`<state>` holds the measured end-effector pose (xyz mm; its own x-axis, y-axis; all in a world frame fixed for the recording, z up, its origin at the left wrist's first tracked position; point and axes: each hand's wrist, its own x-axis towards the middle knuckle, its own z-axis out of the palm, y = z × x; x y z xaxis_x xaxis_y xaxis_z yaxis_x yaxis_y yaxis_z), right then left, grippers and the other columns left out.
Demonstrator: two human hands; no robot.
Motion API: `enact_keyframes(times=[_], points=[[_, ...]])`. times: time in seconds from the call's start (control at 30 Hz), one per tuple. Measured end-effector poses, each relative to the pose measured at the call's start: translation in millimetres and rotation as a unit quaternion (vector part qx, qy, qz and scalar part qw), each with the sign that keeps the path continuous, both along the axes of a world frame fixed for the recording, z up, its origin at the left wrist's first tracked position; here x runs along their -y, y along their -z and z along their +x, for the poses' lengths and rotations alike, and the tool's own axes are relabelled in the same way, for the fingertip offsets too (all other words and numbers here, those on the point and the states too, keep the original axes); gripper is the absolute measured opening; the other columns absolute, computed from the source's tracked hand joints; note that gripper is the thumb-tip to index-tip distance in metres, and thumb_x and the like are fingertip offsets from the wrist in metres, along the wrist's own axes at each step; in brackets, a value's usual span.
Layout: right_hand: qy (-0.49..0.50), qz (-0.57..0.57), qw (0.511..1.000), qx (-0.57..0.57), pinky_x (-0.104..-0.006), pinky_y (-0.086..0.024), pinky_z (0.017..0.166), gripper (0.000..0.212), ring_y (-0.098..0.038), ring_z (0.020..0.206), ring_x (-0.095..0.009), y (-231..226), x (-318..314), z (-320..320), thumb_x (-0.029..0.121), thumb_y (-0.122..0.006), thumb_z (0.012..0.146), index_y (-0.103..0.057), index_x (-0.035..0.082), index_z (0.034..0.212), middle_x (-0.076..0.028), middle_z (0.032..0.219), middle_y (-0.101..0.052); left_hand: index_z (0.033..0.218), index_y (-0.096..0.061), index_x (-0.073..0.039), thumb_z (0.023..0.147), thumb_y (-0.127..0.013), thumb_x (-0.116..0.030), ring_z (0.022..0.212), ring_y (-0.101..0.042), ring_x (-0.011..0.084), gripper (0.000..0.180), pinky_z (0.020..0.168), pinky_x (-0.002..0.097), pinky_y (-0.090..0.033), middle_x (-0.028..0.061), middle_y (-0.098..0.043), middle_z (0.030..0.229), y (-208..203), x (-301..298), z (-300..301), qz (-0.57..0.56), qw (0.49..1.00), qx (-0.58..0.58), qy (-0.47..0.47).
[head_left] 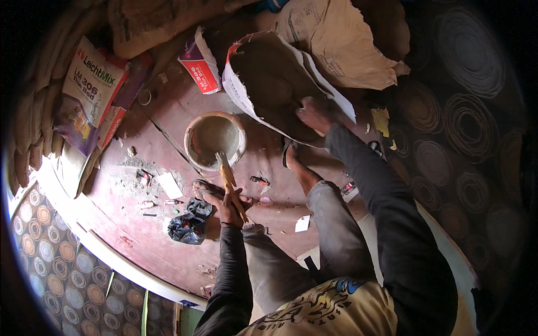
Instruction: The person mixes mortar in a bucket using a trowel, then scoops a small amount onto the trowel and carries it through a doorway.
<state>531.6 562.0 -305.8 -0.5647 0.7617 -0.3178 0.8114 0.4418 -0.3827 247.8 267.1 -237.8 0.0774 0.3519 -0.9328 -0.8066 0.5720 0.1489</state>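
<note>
A wooden stick (228, 178) is gripped in my left hand (230, 208), its fingers wrapped round the lower part. The stick's far end, coated in grey, reaches over the near rim of a round tub (241, 131) and into it. Wet-looking grey mix (212, 136) lies inside the tub. To the right, my right hand (315, 116) is down inside a large torn-open paper sack (242, 106) of grey powder (269, 70). Its fingers are curled closed near the powder, and I cannot make out what they hold.
A torn piece of sack (203, 70) stands behind the tub, and printed sacks (92, 84) lean at the left. A brown paper sack (336, 42) lies beyond the powder. A black plastic bag (189, 227), paper scraps (169, 185) and small litter lie on the reddish floor (140, 218) by my feet.
</note>
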Motion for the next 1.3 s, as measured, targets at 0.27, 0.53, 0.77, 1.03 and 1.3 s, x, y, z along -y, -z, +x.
enact_keyframes(times=[0.27,0.53,0.77,1.03,1.3], points=[[0.315,-0.286,0.898,-0.109,-0.0254,-0.043,0.043,0.031,-0.053,0.052,-0.01,-153,-1,-25,0.032,-0.06,0.085,-0.059,0.002,0.092,-0.005,0.069,-0.056,0.123,-0.04,0.01,0.096,-0.036,-0.038,0.071,-0.064,0.0283,0.056,0.074,0.0389,-0.054,0.0115,-0.062,0.073,1,-6,-23,0.025,0.999,-0.011,-0.02],[0.329,-0.281,0.886,-0.169,-0.0231,-0.04,0.044,0.03,-0.05,0.053,-0.007,-201,21,-32,0.031,-0.058,0.087,-0.057,0.001,0.092,-0.002,0.069,-0.053,0.114,-0.047,0.007,0.096,-0.037,-0.035,0.065,-0.063,0.029,0.047,0.068,0.0411,-0.054,0.0143,-0.061,0.07,0,-4,-33,0.02,0.996,0.009,-0.087],[0.334,-0.263,0.89,-0.163,-0.0222,-0.042,0.048,0.029,-0.052,0.057,-0.006,-267,63,-69,0.027,-0.057,0.088,-0.058,0.002,0.102,-0.001,0.072,-0.055,0.113,-0.046,0.006,0.096,-0.035,-0.038,0.068,-0.064,0.032,0.048,0.067,0.0422,-0.054,0.0144,-0.061,0.07,17,11,-42,0.033,0.993,0.038,-0.106],[0.232,-0.368,0.891,-0.13,-0.0223,-0.045,0.048,0.027,-0.054,0.058,-0.007,-229,114,-149,0.025,-0.056,0.089,-0.059,0.002,0.102,-0.003,0.076,-0.057,0.114,-0.045,0.008,0.096,-0.038,-0.04,0.066,-0.065,0.03,0.051,0.066,0.0398,-0.055,0.0134,-0.061,0.069,29,33,-51,0.028,0.991,0.043,-0.125],[0.213,-0.416,0.884,0.012,-0.0241,-0.043,0.045,0.025,-0.053,0.054,-0.009,-49,146,-212,0.025,-0.058,0.085,-0.062,0.002,0.091,-0.003,0.069,-0.056,0.117,-0.044,0.012,0.096,-0.038,-0.042,0.063,-0.064,0.03,0.059,0.06,0.0369,-0.054,0.0167,-0.061,0.07,49,52,-70,0.026,0.992,0.041,-0.12]])
